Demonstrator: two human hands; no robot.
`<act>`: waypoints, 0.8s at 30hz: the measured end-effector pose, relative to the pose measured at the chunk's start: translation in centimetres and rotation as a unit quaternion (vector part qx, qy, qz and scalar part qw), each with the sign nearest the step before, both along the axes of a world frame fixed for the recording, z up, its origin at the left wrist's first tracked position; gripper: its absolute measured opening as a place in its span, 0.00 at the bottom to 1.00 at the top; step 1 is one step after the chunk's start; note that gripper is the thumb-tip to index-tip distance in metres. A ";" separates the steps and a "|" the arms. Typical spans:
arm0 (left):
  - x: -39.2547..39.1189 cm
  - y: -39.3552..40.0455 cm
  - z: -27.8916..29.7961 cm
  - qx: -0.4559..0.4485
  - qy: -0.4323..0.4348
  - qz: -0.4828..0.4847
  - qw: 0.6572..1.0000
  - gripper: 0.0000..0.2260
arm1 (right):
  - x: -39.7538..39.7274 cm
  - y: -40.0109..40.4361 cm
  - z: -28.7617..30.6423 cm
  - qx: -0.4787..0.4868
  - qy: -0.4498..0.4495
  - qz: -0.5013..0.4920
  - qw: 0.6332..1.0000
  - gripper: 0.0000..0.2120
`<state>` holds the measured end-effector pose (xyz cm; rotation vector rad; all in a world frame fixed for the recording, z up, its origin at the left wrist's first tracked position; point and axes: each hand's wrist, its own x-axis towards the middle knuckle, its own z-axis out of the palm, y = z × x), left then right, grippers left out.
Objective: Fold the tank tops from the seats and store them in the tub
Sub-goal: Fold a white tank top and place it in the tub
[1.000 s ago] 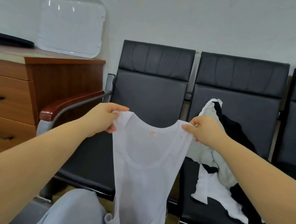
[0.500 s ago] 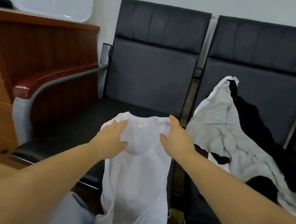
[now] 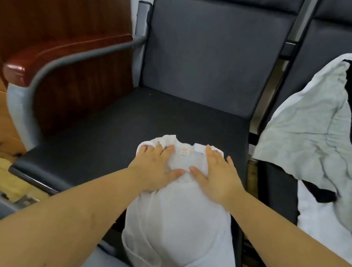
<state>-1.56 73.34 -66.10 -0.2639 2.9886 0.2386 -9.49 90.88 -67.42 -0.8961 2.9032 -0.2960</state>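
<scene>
- White cotton-looking tank top [image 3: 181, 215] lies spread on the front of the dark seat [image 3: 115, 127], neck end toward the backrest, hem hanging over the seat's front edge toward the person's lap.
- Left hand [image 3: 156, 170] and right hand [image 3: 216, 178] both press flat on its shoulder area, fingers straight, gripping nothing.
- Progress, as I judge it: early. This top is only laid out for smoothing; no fold shows in it yet.
- Left to do: fold this one, work through the pile of garments [image 3: 320, 147] on the neighbouring seat [image 3: 273, 185], and store everything. No tub is in view.
- Count: two hands, two seats visible, one top under the hands.
- Heaped pile mixes grey, white and black cloth; how many pieces it holds I cannot tell.
- One red-brown armrest [image 3: 66, 56] stands to the left, with a wooden cabinet [image 3: 60, 4] behind it.
</scene>
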 end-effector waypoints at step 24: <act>-16.1 -6.4 -2.0 -0.019 0.265 0.132 0.955 0.35 | -17.9 -4.3 -1.1 -0.043 0.314 0.043 0.947 0.25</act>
